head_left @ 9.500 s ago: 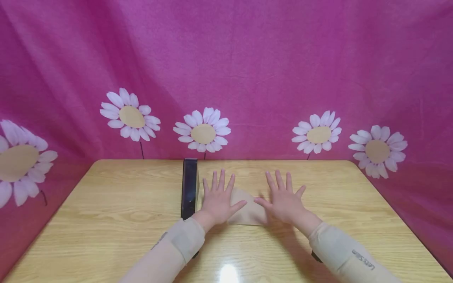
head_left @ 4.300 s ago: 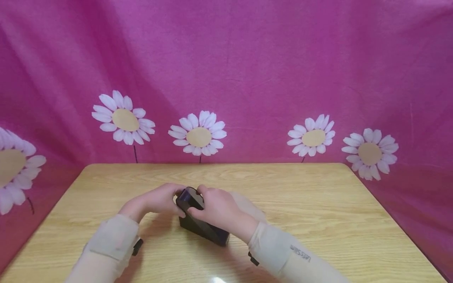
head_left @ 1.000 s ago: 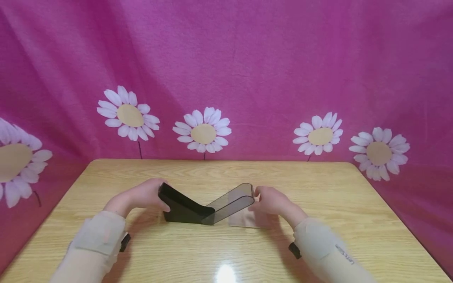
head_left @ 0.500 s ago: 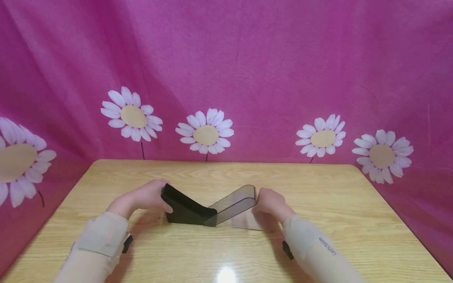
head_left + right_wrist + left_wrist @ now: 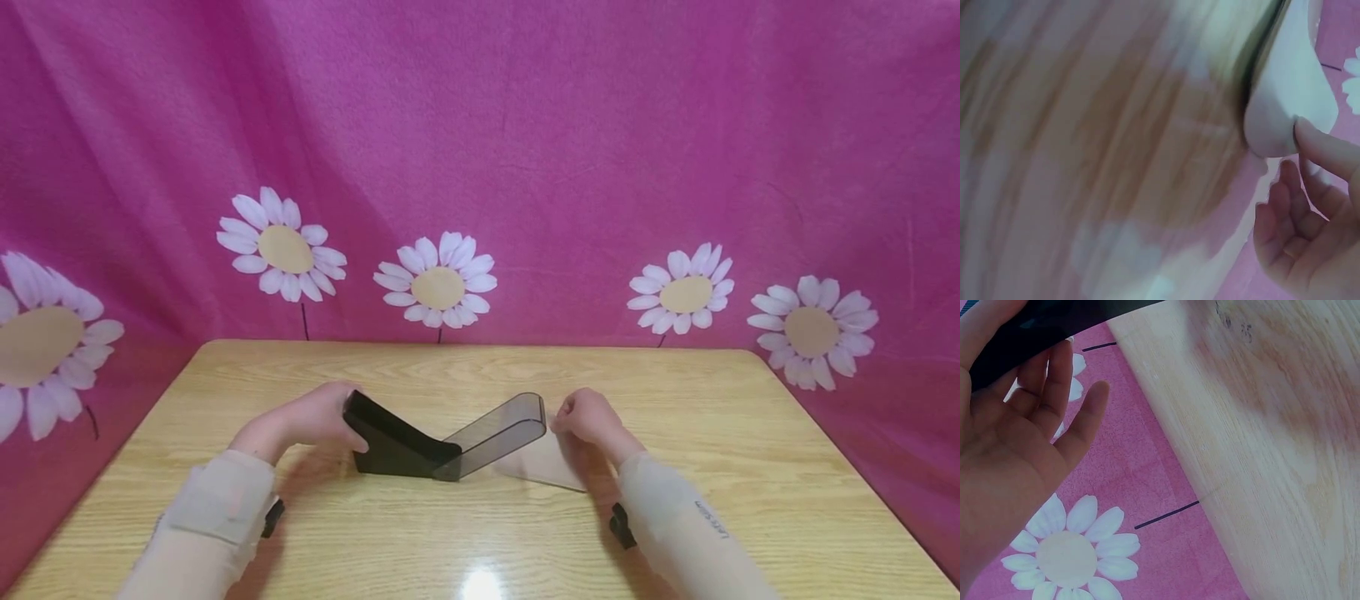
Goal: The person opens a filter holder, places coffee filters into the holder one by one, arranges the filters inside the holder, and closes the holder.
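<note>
In the head view my left hand (image 5: pixel 322 417) grips the raised left end of a black filter case (image 5: pixel 393 442) standing on the table. Its smoky see-through lid (image 5: pixel 498 433) is swung up to the right. The left wrist view shows the fingers curled against the dark case (image 5: pixel 1066 328). To the right, a beige fan-shaped paper coffee filter (image 5: pixel 543 462) lies partly behind the lid. My right hand (image 5: pixel 592 417) pinches its edge between thumb and index finger. Close up in the right wrist view, the filter (image 5: pixel 1288 106) bends up from the table at the right hand (image 5: pixel 1316 219).
The wood-grain table (image 5: pixel 675 400) spreads around both hands, with a glare spot near its front. Behind it hangs a magenta cloth (image 5: pixel 555 167) printed with white daisies. Both forearms wear pale sleeves with dark wrist cameras.
Earlier the case stood closed at the left of the filter; then both hands held it and its lid came open. Lately the right hand has left the lid and pulled the filter slightly right.
</note>
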Demonstrator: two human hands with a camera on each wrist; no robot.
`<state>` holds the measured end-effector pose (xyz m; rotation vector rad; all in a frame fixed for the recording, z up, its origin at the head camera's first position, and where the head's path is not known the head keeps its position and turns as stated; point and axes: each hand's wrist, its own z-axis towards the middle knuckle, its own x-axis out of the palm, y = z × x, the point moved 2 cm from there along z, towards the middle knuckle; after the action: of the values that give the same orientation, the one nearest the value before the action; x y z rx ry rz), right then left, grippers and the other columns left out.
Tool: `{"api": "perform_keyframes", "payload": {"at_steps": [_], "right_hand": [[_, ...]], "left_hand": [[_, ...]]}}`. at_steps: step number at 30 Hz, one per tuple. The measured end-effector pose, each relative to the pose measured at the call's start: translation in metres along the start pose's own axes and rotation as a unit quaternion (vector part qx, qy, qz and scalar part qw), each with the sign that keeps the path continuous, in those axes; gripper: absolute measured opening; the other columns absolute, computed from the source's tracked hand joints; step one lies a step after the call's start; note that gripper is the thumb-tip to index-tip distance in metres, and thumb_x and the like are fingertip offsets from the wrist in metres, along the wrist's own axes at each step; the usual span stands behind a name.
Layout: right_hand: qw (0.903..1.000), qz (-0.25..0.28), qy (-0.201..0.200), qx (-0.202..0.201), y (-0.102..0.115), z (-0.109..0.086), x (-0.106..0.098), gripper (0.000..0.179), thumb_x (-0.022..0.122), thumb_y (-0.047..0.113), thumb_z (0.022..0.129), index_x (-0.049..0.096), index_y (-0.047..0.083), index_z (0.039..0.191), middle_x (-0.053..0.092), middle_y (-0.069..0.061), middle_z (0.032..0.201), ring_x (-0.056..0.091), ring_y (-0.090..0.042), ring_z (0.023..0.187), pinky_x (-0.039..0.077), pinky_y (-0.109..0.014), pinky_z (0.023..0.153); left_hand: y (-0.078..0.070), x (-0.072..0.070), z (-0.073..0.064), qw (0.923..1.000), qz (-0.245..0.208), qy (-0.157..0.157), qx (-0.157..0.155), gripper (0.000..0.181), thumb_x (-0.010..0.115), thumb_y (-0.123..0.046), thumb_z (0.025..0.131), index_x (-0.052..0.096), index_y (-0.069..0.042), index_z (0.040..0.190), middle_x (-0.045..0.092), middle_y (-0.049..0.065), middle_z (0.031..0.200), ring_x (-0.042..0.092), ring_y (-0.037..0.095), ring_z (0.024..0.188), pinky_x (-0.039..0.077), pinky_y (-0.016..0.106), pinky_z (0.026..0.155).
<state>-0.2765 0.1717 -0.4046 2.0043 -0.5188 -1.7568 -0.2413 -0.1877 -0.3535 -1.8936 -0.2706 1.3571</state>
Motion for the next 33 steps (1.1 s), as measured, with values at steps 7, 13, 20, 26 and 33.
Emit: {"api": "perform_keyframes", "payload": {"at_steps": [7, 13, 20, 26, 33], "right_hand": [[0.9995, -0.008, -0.032, -0.001, -0.009, 0.003, -0.007, 0.011, 0.071, 0.011, 0.075, 0.063, 0.005, 0.070, 0.061, -0.003, 0.068, 0.053, -0.016, 0.065, 0.041, -0.026, 0.057], [0.9991, -0.019, -0.036, 0.014, -0.012, 0.005, -0.011, 0.011, 0.070, 0.014, 0.078, 0.064, 0.006, 0.074, 0.062, -0.004, 0.073, 0.054, -0.017, 0.068, 0.041, -0.026, 0.056], [0.9990, 0.036, -0.027, -0.007, -0.012, 0.003, -0.026, 0.008, 0.068, 0.007, 0.079, 0.065, 0.000, 0.079, 0.063, -0.007, 0.075, 0.054, -0.017, 0.073, 0.045, -0.026, 0.061], [0.9966, 0.067, -0.027, -0.038, -0.006, 0.001, -0.049, 0.018, 0.067, 0.007, 0.080, 0.067, -0.007, 0.091, 0.068, -0.016, 0.083, 0.059, -0.018, 0.075, 0.049, -0.028, 0.065], [0.9960, 0.060, -0.033, -0.057, 0.000, -0.006, -0.070, 0.020, 0.066, 0.013, 0.084, 0.067, -0.005, 0.092, 0.069, -0.015, 0.087, 0.060, -0.019, 0.080, 0.047, -0.030, 0.069]], "left_hand": [[-0.001, 0.000, -0.002, 1.0000, -0.005, 0.002, 0.002, 0.032, 0.079, -0.003, 0.066, 0.061, 0.002, 0.091, 0.069, 0.008, 0.088, 0.058, 0.013, 0.078, 0.049, 0.032, 0.076], [0.001, 0.001, -0.002, 1.0000, -0.002, -0.003, -0.001, 0.031, 0.079, -0.003, 0.065, 0.061, 0.001, 0.090, 0.068, 0.007, 0.087, 0.058, 0.013, 0.078, 0.049, 0.033, 0.077], [0.002, 0.001, 0.000, 0.9998, 0.020, -0.005, 0.004, 0.032, 0.080, -0.006, 0.065, 0.061, 0.000, 0.090, 0.067, 0.006, 0.087, 0.056, 0.012, 0.078, 0.048, 0.032, 0.078], [-0.001, -0.002, 0.001, 0.9995, 0.032, -0.005, -0.004, 0.032, 0.080, -0.006, 0.065, 0.060, 0.000, 0.090, 0.067, 0.007, 0.088, 0.057, 0.014, 0.079, 0.048, 0.034, 0.079], [0.001, -0.002, 0.002, 0.9997, 0.025, 0.001, -0.002, 0.030, 0.080, -0.005, 0.065, 0.064, -0.001, 0.090, 0.068, 0.006, 0.087, 0.057, 0.012, 0.077, 0.049, 0.033, 0.077]]}}
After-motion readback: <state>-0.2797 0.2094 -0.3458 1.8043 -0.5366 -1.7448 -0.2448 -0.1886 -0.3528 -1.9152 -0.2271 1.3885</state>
